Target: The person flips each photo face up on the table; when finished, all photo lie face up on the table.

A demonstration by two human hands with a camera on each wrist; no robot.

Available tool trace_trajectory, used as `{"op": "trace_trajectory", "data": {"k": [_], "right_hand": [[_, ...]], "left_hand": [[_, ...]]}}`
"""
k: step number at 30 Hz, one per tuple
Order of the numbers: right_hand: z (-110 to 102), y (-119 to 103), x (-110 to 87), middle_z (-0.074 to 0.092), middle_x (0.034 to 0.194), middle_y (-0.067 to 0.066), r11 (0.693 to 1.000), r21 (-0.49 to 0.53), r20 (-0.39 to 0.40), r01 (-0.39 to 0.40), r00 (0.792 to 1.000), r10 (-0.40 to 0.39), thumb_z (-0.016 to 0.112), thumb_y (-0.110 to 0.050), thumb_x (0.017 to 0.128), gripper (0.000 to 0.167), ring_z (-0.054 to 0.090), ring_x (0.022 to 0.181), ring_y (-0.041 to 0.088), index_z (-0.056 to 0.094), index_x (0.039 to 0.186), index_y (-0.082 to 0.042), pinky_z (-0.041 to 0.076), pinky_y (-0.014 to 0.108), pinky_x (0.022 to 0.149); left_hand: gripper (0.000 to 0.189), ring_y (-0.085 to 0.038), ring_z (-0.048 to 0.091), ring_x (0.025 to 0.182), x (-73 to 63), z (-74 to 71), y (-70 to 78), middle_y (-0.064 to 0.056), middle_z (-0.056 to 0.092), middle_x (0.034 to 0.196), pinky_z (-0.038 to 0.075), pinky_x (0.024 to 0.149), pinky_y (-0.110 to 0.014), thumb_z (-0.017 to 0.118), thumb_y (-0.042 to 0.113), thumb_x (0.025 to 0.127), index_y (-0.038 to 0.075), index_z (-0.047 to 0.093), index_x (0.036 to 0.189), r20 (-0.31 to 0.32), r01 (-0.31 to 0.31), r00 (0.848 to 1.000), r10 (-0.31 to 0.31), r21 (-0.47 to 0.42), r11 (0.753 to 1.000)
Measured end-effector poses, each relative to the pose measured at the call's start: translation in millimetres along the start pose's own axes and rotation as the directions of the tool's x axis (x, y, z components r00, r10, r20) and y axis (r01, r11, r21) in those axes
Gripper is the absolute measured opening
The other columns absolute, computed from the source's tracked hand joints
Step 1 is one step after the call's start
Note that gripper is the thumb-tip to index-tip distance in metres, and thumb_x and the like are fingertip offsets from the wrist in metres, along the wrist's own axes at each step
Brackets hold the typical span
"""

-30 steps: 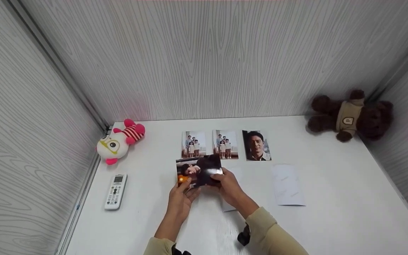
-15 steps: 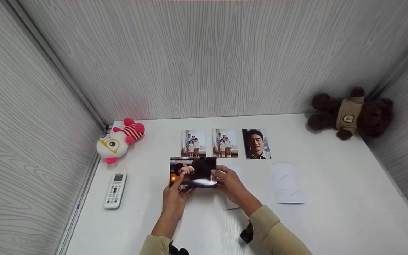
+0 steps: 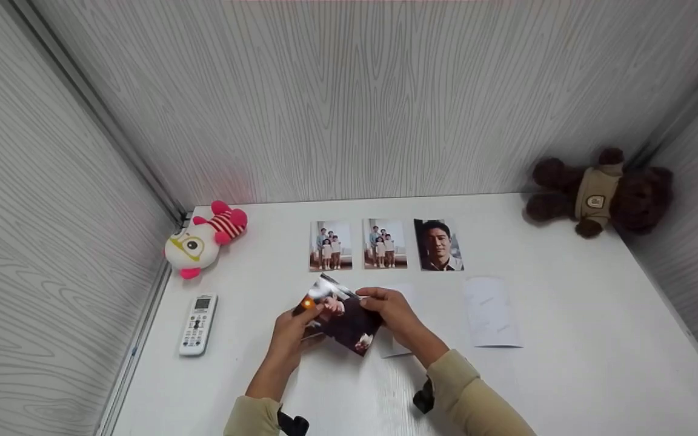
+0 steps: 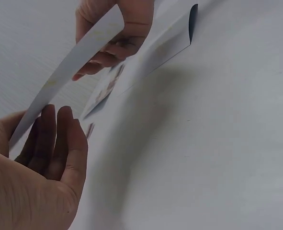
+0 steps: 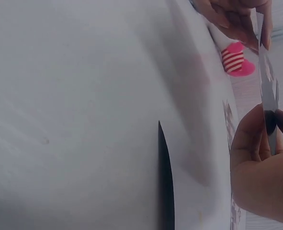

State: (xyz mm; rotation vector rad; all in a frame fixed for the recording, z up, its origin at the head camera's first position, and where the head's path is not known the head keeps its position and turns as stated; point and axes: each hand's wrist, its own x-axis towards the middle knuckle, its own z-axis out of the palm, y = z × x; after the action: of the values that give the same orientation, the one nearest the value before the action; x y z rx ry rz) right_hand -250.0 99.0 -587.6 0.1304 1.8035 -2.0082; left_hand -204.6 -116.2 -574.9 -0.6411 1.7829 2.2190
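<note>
Pinching a glossy, dark rectangular photo print [image 3: 347,324] between thumb and fingers, the left hand [image 3: 289,333] and right hand [image 3: 392,310] hold it aslant above the white tabletop [image 3: 252,339]. Beyond it lie two colour family photo prints [image 3: 331,245] and, to their right, a dark-edged portrait print [image 3: 440,245]. One white rectangular card [image 3: 398,346] lies partly hidden below the right hand; another white sheet [image 3: 494,312] lies farther right.

The held photo [image 3: 349,321] is mostly dark with an orange spot [image 3: 307,303]. I see a pink-and-white doll [image 3: 206,242] with red-and-cream stripes, a brown bear [image 3: 598,194] in tan, and grey wood-grain walls [image 3: 349,103].
</note>
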Motion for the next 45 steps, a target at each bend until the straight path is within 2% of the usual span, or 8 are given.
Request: {"op": "trace_trajectory", "data": {"k": [7, 14, 21, 23, 26, 30, 36, 45], "right_hand": [[5.2, 1.0, -1.6, 0.069, 0.096, 0.003, 0.998, 0.043, -0.092, 0.037, 0.995, -0.033, 0.062, -0.007, 0.097, 0.031, 0.066, 0.079, 0.012, 0.063, 0.126, 0.003, 0.055, 0.026, 0.069], [11.7, -1.1, -3.5, 0.068, 0.096, 0.006, 0.995, 0.052, -0.141, 0.087, 0.987, -0.079, 0.058, -0.003, 0.097, 0.033, 0.065, 0.079, 0.012, 0.057, 0.129, 0.006, 0.055, 0.024, 0.067], [14.3, 7.5, -3.2, 0.066, 0.086, 0.001, 0.997, -0.054, -0.053, 0.055, 0.997, -0.058, 0.060, 0.000, 0.093, 0.036, 0.061, 0.071, 0.009, 0.057, 0.129, 0.006, 0.051, 0.023, 0.062], [16.2, 9.1, -3.9, 0.067, 0.087, 0.002, 0.993, -0.110, -0.020, 0.041, 0.999, -0.044, 0.060, 0.001, 0.093, 0.040, 0.061, 0.070, 0.009, 0.056, 0.133, 0.006, 0.051, 0.023, 0.060], [19.9, 11.8, -4.3, 0.070, 0.090, 0.007, 0.983, -0.183, 0.030, 0.030, 0.999, -0.025, 0.058, 0.002, 0.092, 0.046, 0.062, 0.070, 0.010, 0.052, 0.137, 0.010, 0.055, 0.025, 0.061], [24.0, 13.4, -5.0, 0.074, 0.093, 0.017, 0.977, -0.212, 0.075, 0.009, 0.997, 0.007, 0.054, 0.005, 0.091, 0.047, 0.067, 0.071, 0.013, 0.050, 0.138, 0.014, 0.061, 0.031, 0.066], [25.3, 12.7, -6.3, 0.072, 0.096, 0.021, 0.978, -0.198, 0.077, -0.066, 0.994, 0.082, 0.051, 0.001, 0.096, 0.046, 0.068, 0.071, 0.015, 0.049, 0.140, 0.014, 0.063, 0.033, 0.071], [30.0, 10.2, -5.9, 0.072, 0.109, 0.024, 0.967, -0.245, 0.067, -0.070, 0.994, 0.089, 0.052, -0.007, 0.100, 0.045, 0.072, 0.083, 0.019, 0.051, 0.140, 0.012, 0.063, 0.035, 0.078]], "left_hand": [[0.063, -0.024, 0.072, 0.097, -0.7, 4.6, -8.3, -0.014, 0.067, 0.117, 0.060, 0.088, -0.040, 0.069, 0.021, 0.096, -0.006, 0.042, 0.147, 0.047, -0.036, 0.998, 0.042, -0.131, 0.991], [0.057, -0.019, 0.073, 0.094, -2.5, 10.9, -12.9, -0.007, 0.073, 0.108, 0.060, 0.085, -0.034, 0.064, 0.021, 0.100, -0.007, 0.045, 0.145, 0.073, -0.048, 0.996, 0.059, -0.143, 0.989], [0.039, -0.011, 0.067, 0.065, 10.0, 1.9, -12.8, -0.004, 0.072, 0.084, 0.056, 0.057, -0.025, 0.063, 0.022, 0.099, -0.006, 0.066, 0.126, -0.113, -0.100, 0.987, 0.114, 0.122, 0.988], [0.032, -0.009, 0.062, 0.061, 16.9, -1.6, -13.9, -0.003, 0.070, 0.078, 0.052, 0.054, -0.023, 0.065, 0.022, 0.097, -0.003, 0.073, 0.115, -0.163, -0.118, 0.972, 0.169, 0.283, 0.952], [0.025, -0.013, 0.062, 0.069, 24.9, -7.0, -15.0, -0.007, 0.075, 0.083, 0.052, 0.063, -0.028, 0.067, 0.022, 0.093, 0.003, 0.079, 0.104, -0.203, -0.125, 0.943, 0.262, 0.515, 0.848], [0.024, -0.026, 0.071, 0.092, 29.3, -12.2, -13.7, -0.012, 0.078, 0.102, 0.055, 0.083, -0.041, 0.069, 0.022, 0.091, 0.005, 0.081, 0.103, -0.185, -0.131, 0.925, 0.333, 0.666, 0.734], [0.028, -0.035, 0.071, 0.108, 26.9, -16.6, -7.3, -0.014, 0.077, 0.111, 0.055, 0.094, -0.051, 0.067, 0.026, 0.094, 0.007, 0.079, 0.110, -0.154, -0.137, 0.921, 0.358, 0.732, 0.667], [0.032, -0.034, 0.071, 0.108, 23.0, -19.1, -2.0, -0.014, 0.076, 0.114, 0.055, 0.093, -0.052, 0.063, 0.030, 0.096, 0.007, 0.078, 0.114, -0.150, -0.103, 0.932, 0.331, 0.765, 0.636]]}}
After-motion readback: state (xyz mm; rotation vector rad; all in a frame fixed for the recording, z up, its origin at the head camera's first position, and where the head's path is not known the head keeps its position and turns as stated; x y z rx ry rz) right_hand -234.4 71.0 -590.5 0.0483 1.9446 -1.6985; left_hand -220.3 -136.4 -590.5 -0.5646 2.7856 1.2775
